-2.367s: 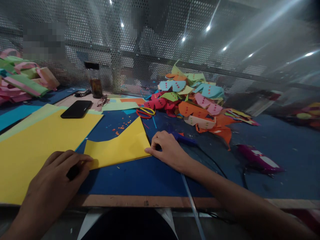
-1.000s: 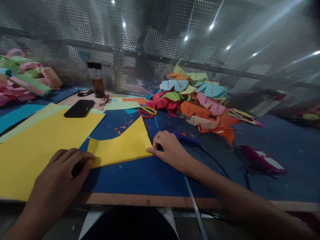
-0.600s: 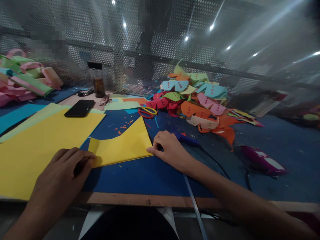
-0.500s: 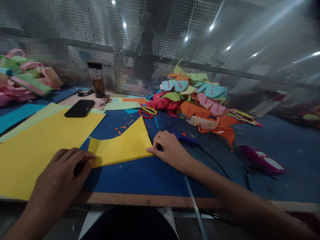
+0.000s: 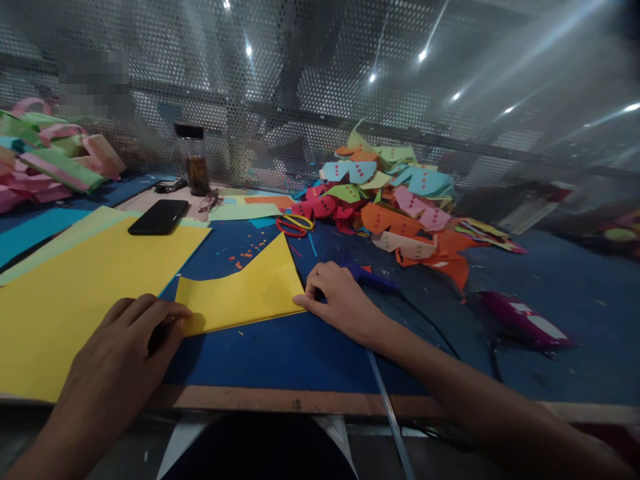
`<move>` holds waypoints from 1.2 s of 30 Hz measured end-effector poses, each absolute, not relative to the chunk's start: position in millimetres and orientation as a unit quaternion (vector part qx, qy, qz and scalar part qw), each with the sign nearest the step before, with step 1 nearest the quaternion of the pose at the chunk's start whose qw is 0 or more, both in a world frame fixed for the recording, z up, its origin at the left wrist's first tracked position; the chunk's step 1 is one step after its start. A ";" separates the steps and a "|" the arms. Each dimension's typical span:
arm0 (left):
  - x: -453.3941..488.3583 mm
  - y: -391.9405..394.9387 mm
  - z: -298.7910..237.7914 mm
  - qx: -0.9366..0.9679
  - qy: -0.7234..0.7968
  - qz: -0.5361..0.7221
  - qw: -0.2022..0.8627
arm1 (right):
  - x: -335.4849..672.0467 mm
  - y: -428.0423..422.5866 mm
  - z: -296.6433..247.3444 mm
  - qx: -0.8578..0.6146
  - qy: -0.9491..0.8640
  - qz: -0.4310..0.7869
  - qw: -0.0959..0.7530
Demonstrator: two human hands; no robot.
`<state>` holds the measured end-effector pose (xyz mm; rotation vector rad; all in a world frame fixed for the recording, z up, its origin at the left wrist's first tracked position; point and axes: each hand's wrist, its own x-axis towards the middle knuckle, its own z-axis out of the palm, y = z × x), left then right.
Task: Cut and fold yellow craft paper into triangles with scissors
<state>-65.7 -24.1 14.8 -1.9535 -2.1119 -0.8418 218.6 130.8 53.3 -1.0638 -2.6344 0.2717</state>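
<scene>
A folded piece of yellow paper (image 5: 243, 293) lies on the blue tabletop before me, its upper edge curved and rising to a point near the right. My left hand (image 5: 133, 340) pinches its lower left corner between thumb and fingers. At the lower right corner, my right hand (image 5: 335, 297) grips the paper the same way, fingers curled. Scissors with red and yellow handles (image 5: 295, 225) rest just beyond the paper. A blue glue gun (image 5: 373, 277) lies behind my right hand, partly hidden by it.
Large yellow sheets (image 5: 100, 280) spread on the left with a black phone (image 5: 159, 217) on top. A lidded bottle (image 5: 197, 160) stands behind. Cut paper shapes (image 5: 400, 213) are heaped back right, near a purple glue gun (image 5: 525, 320). Pink and green paper pieces (image 5: 55, 157) pile up far left.
</scene>
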 end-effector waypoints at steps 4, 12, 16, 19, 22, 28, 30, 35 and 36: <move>-63.9 -24.5 14.5 -0.641 -0.712 -0.276 0.078 | 219.0 131.4 52.1 -0.366 -0.915 0.091 0.146; -64.8 -19.6 13.4 -0.678 -0.653 -0.311 0.128 | 219.3 132.2 50.8 -0.368 -0.914 0.089 0.144; -66.7 -21.5 10.1 -0.698 -0.645 -0.294 0.102 | 219.7 132.6 50.5 -0.363 -0.915 0.091 0.149; -67.0 -25.6 8.9 -0.699 -0.644 -0.283 0.130 | 219.8 132.3 50.9 -0.360 -0.916 0.091 0.150; -66.8 -31.2 7.6 -0.703 -0.635 -0.278 0.158 | 219.8 132.1 51.3 -0.362 -0.916 0.092 0.147; -68.7 -43.2 -1.8 -0.742 -0.602 -0.245 0.166 | 220.1 133.2 49.9 -0.361 -0.916 0.089 0.147; -68.7 -46.5 -4.0 -0.749 -0.600 -0.232 0.160 | 220.2 133.2 50.1 -0.359 -0.917 0.091 0.149; -69.5 -51.1 -6.8 -0.764 -0.593 -0.194 0.162 | 220.0 132.5 51.2 -0.364 -0.916 0.094 0.143; -70.0 -51.3 -7.6 -0.767 -0.590 -0.191 0.163 | 220.1 132.6 51.3 -0.363 -0.916 0.094 0.143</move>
